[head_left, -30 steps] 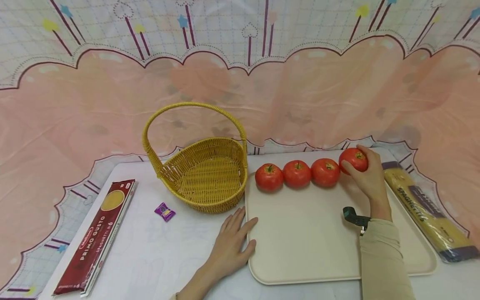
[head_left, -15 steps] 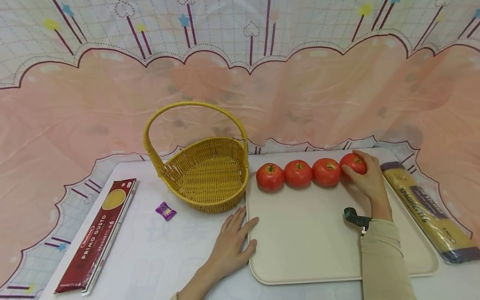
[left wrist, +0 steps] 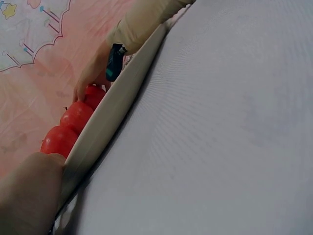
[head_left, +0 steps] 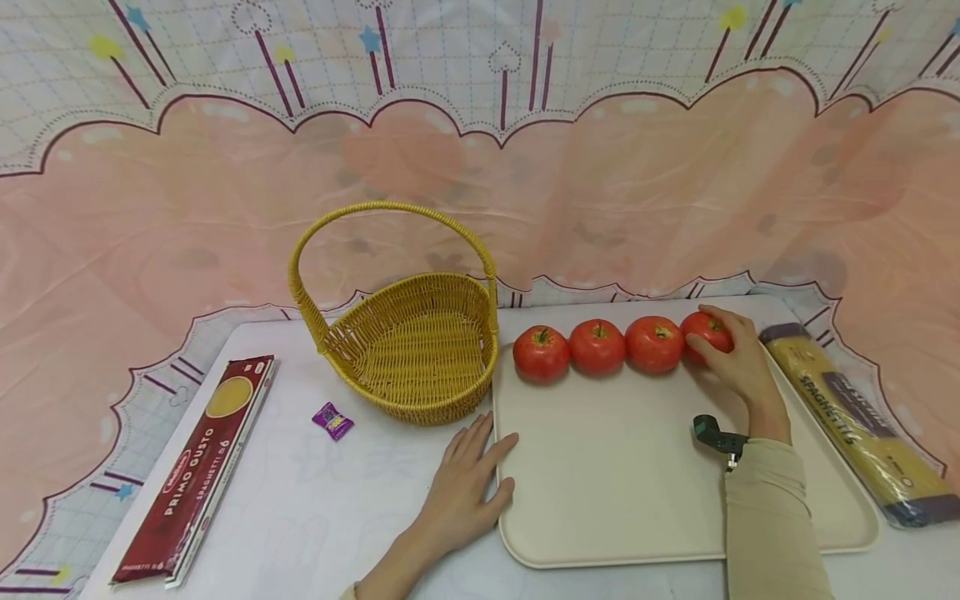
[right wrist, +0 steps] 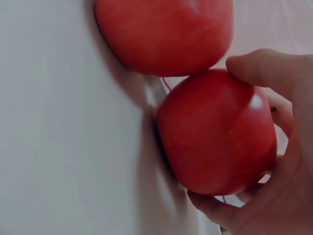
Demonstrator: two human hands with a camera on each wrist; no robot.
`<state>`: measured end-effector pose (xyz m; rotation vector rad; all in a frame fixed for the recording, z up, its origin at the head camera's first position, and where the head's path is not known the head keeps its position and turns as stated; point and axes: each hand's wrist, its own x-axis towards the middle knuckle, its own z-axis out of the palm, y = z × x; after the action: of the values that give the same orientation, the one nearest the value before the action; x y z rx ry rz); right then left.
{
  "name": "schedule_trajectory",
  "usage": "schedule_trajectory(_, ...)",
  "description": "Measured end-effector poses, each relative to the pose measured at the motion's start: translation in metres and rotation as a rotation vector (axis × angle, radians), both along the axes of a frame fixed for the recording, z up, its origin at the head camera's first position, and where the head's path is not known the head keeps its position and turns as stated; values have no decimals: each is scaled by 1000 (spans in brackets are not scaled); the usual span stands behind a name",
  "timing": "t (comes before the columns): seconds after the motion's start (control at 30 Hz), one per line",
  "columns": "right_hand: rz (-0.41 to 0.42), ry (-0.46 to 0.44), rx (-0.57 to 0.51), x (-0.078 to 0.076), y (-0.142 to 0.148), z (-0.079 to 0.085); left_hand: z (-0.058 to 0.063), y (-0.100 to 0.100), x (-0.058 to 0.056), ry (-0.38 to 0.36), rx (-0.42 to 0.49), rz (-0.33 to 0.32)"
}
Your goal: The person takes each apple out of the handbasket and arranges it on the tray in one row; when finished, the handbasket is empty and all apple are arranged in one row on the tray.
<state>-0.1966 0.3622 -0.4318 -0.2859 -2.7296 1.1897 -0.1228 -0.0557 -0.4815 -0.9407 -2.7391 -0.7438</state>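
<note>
My right hand [head_left: 746, 371] holds a red apple [head_left: 707, 331] at the back right of a cream tray [head_left: 607, 475], thumb on one side and fingers round the other. In the right wrist view this apple [right wrist: 215, 137] sits low at the tray and touches or nearly touches the neighbouring apple [right wrist: 166, 34]. Three more red apples, left [head_left: 541, 353], middle [head_left: 597, 346] and right [head_left: 654, 344], stand in a row along the tray's back edge. My left hand [head_left: 461, 492] lies flat with fingers spread, its thumb and forefinger over the tray's left rim.
A yellow wicker basket [head_left: 420, 408] with a tall handle stands left of the tray. A small purple-wrapped sweet [head_left: 332, 421] lies before it. A red spaghetti pack [head_left: 198, 475] is at far left, a yellow spaghetti bag [head_left: 855, 425] along the tray's right side. A patterned cloth [head_left: 450, 183] hangs behind.
My right hand has lowered the apple onto the tray's back right, at the end of the row. The left hand and the other apples have stayed put.
</note>
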Motion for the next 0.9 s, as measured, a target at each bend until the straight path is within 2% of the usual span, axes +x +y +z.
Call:
schedule_trajectory(0.17,42,-15,-5,1,2,0,0,-1,0,-1,-5,5)
schedule_trajectory(0.33,71,18,-1,0,3,0,-1,0,-1,-6,7,11)
schedule_trajectory(0.57,34,46,-59,-2,1,1,-2,0,-2,-13,40,15)
schedule_trajectory(0.73,-72,200,-97,-4,0,2,2,2,-4,-45,147,47)
schedule_trajectory(0.9,-203,401,-107,-5,-6,10,5,3,-7,-139,242,80)
